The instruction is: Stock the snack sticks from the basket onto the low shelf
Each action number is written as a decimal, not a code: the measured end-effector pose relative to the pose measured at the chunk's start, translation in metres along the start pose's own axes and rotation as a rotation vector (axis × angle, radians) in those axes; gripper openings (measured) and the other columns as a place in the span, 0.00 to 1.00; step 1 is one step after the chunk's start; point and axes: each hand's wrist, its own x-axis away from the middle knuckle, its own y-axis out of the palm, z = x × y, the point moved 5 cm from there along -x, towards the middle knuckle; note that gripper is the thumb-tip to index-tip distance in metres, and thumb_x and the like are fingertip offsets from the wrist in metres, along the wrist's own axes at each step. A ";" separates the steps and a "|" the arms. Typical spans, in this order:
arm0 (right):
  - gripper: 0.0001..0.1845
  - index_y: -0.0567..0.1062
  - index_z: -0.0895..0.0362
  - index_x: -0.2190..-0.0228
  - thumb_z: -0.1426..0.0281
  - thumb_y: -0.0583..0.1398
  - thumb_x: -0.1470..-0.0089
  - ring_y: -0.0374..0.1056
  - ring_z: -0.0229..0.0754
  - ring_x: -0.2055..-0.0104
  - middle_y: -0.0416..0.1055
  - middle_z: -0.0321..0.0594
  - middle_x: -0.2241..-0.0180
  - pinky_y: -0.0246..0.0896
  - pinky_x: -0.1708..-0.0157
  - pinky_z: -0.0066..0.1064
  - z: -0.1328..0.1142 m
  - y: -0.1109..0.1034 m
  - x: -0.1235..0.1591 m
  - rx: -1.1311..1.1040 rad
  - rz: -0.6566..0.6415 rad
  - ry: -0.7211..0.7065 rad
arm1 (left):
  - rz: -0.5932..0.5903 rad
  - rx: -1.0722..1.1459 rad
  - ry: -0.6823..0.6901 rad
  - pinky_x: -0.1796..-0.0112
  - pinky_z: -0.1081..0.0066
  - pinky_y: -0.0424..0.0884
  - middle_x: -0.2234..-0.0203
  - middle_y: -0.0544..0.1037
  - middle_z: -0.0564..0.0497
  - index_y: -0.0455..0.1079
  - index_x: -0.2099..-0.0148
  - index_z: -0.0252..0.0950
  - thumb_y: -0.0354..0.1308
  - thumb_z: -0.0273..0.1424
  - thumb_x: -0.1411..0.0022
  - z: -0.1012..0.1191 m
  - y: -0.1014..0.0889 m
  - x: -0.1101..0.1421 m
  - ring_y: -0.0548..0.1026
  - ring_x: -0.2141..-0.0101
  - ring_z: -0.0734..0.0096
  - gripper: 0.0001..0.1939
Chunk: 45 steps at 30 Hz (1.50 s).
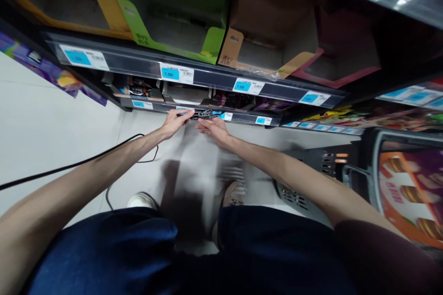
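Note:
My left hand (176, 122) is closed on one end of a small dark snack packet (203, 114) with blue ends, its thumb lying on top. My right hand (215, 130) is at the near edge of the same packet, fingers stretched out to the left and a little blurred. It seems to touch the packet, but I cannot tell how firmly. Both hands are just in front of the lowest shelf. Behind them sit an open white carton (187, 94) and dark snack packets (232, 100) in a neighbouring carton.
Above is a shelf with a green display box (173, 48), a tan box (273, 57) and price tags (177, 73). A grey shopping basket (368, 170) holding an orange-and-purple package (408, 189) stands at right. A black cable (79, 162) crosses on the left.

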 end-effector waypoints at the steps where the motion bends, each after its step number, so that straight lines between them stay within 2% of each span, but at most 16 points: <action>1: 0.10 0.76 0.58 0.61 0.68 0.66 0.46 0.76 0.39 0.62 0.77 0.45 0.56 0.71 0.58 0.33 0.000 0.000 0.000 0.001 0.001 -0.001 | 0.002 -0.001 -0.002 0.74 0.72 0.62 0.79 0.71 0.51 0.76 0.71 0.33 0.65 0.55 0.50 0.001 0.000 0.000 0.65 0.77 0.75 0.26; 22: 0.10 0.76 0.58 0.61 0.68 0.66 0.45 0.76 0.37 0.67 0.77 0.45 0.55 0.70 0.62 0.30 0.002 -0.002 0.001 0.042 0.020 0.002 | 0.024 -0.035 -0.011 0.75 0.72 0.61 0.76 0.74 0.49 0.78 0.68 0.32 0.65 0.57 0.53 -0.004 0.000 -0.001 0.66 0.77 0.74 0.29; 28: 0.11 0.76 0.58 0.60 0.68 0.66 0.45 0.76 0.36 0.67 0.77 0.45 0.54 0.70 0.64 0.26 0.002 -0.002 0.002 0.058 0.015 0.009 | 0.011 -0.050 0.002 0.74 0.72 0.62 0.80 0.72 0.50 0.77 0.71 0.32 0.64 0.57 0.51 0.000 0.001 0.001 0.66 0.77 0.74 0.29; 34: 0.11 0.76 0.58 0.60 0.68 0.66 0.46 0.76 0.37 0.68 0.77 0.45 0.53 0.70 0.63 0.30 0.003 -0.003 0.000 0.051 0.011 -0.002 | 0.020 -0.054 -0.035 0.73 0.71 0.62 0.80 0.71 0.50 0.76 0.72 0.32 0.62 0.58 0.49 -0.002 0.000 0.001 0.66 0.77 0.72 0.30; 40: 0.12 0.76 0.59 0.62 0.67 0.67 0.48 0.75 0.35 0.69 0.78 0.45 0.55 0.69 0.68 0.25 0.007 -0.003 -0.001 0.033 0.014 0.007 | 0.042 -0.067 -0.030 0.74 0.71 0.61 0.81 0.70 0.51 0.72 0.77 0.32 0.61 0.59 0.50 0.000 0.000 0.001 0.65 0.77 0.73 0.31; 45: 0.13 0.76 0.59 0.62 0.66 0.68 0.49 0.75 0.35 0.70 0.77 0.45 0.54 0.68 0.69 0.24 0.007 -0.003 -0.001 0.014 0.009 0.005 | 0.039 -0.069 -0.032 0.74 0.71 0.61 0.82 0.70 0.51 0.71 0.78 0.33 0.61 0.59 0.50 0.003 0.000 0.003 0.65 0.78 0.74 0.31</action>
